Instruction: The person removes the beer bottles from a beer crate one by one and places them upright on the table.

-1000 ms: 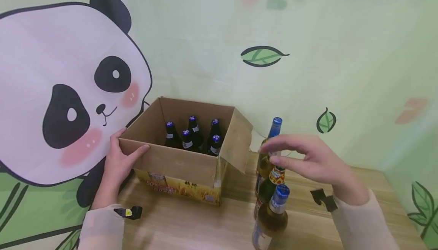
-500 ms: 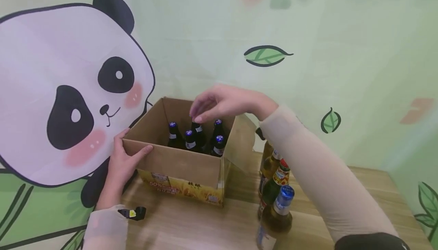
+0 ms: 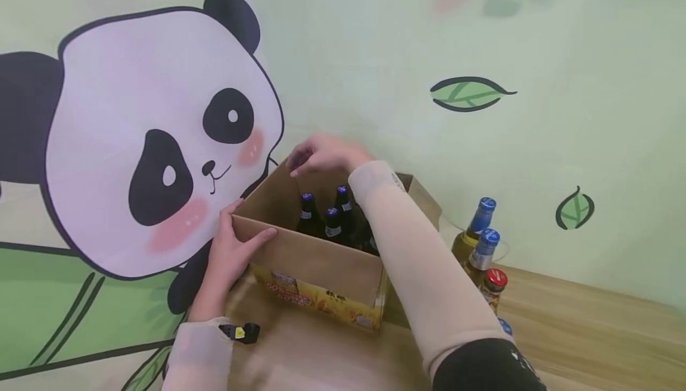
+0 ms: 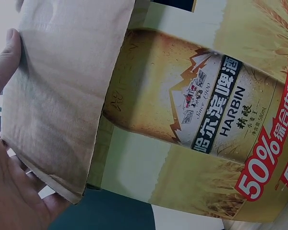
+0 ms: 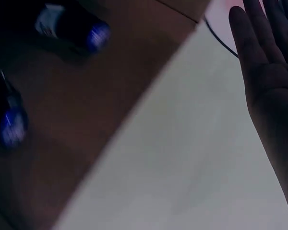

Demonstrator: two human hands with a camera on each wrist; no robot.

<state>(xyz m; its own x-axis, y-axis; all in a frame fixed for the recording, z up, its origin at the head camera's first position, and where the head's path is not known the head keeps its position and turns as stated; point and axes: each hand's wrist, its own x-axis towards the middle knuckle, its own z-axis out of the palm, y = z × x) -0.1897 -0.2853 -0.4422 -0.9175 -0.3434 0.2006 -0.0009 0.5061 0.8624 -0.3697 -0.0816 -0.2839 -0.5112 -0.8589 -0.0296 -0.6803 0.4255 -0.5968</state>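
Observation:
In the head view, a cardboard box (image 3: 316, 263) printed with beer pictures holds several dark bottles (image 3: 333, 230) with blue caps. My left hand (image 3: 230, 260) grips its near left corner, thumb over the front edge and fingers on the side. The left wrist view shows that thumb and some fingertips around a brown cardboard flap (image 4: 72, 91). My right hand (image 3: 324, 154) hovers above the far left part of the box, holding nothing. Its fingers look straight in the right wrist view, beside the box's inner wall. My right sleeve hides part of the box and some bottles.
Several capped beer bottles (image 3: 482, 218) stand in a row on the wooden table (image 3: 579, 331), right of the box; my right forearm partly covers the nearest. A side flap (image 3: 423, 200) sticks out toward them. A panda-printed wall (image 3: 354, 63) rises behind.
My right hand has moved left from above the standing bottles to over the box's far left part. The left hand keeps its hold. The head view has shifted, so everything appears farther right.

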